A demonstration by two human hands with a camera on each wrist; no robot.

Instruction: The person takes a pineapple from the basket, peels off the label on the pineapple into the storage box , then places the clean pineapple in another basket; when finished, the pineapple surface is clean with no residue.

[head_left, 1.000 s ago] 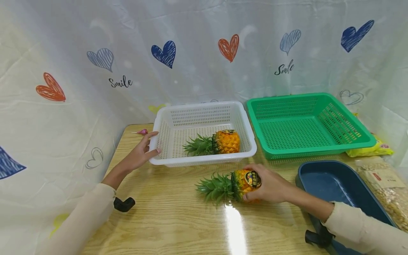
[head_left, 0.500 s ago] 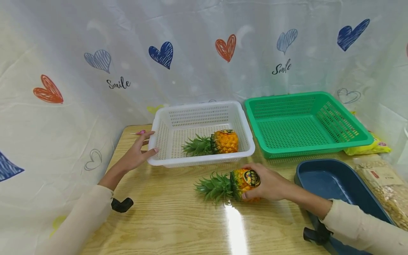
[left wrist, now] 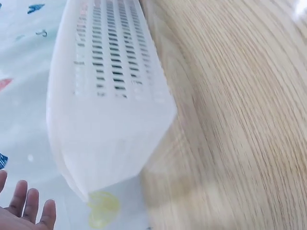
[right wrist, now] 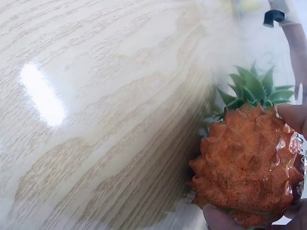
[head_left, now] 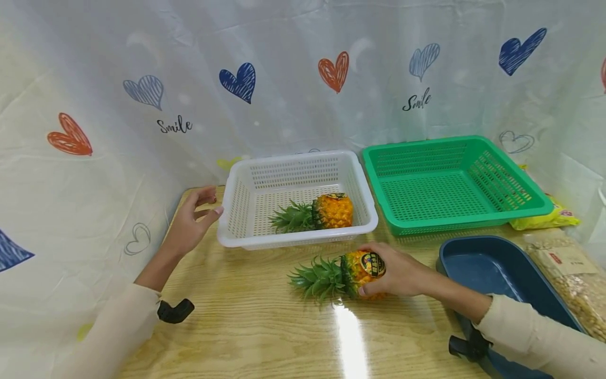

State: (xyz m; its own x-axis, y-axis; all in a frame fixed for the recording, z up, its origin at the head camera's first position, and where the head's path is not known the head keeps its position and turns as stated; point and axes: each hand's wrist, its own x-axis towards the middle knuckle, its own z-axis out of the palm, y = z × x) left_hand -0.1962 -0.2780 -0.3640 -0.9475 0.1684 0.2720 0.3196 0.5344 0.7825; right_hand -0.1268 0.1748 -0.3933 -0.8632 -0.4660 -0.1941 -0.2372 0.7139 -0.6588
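Note:
My right hand point(head_left: 400, 273) grips a small pineapple point(head_left: 352, 273) around its orange body, its leafy crown pointing left. In the right wrist view the thumb and fingers close on both sides of the spiky pineapple point(right wrist: 249, 163). Just behind it stands a white basket point(head_left: 298, 239), where a second pineapple point(head_left: 333, 211) lies on its side, crown to the left. My left hand point(head_left: 189, 221) is at the basket's left end, fingers loosely spread and holding nothing. The left wrist view has those relaxed fingers point(left wrist: 31, 203) beside the basket's white wall point(left wrist: 110, 124).
A green basket point(head_left: 450, 221) stands right of the white one. In front of it is a dark blue tray point(head_left: 483, 263), partly under my right forearm. A bag of grains point(head_left: 568, 273) and a yellow packet point(head_left: 544, 218) lie at the far right. A patterned curtain point(head_left: 284, 121) hangs behind.
My left hand has let go of the white basket's left rim and drawn back to the left. The right hand keeps its grip on the pineapple, which has stayed in place.

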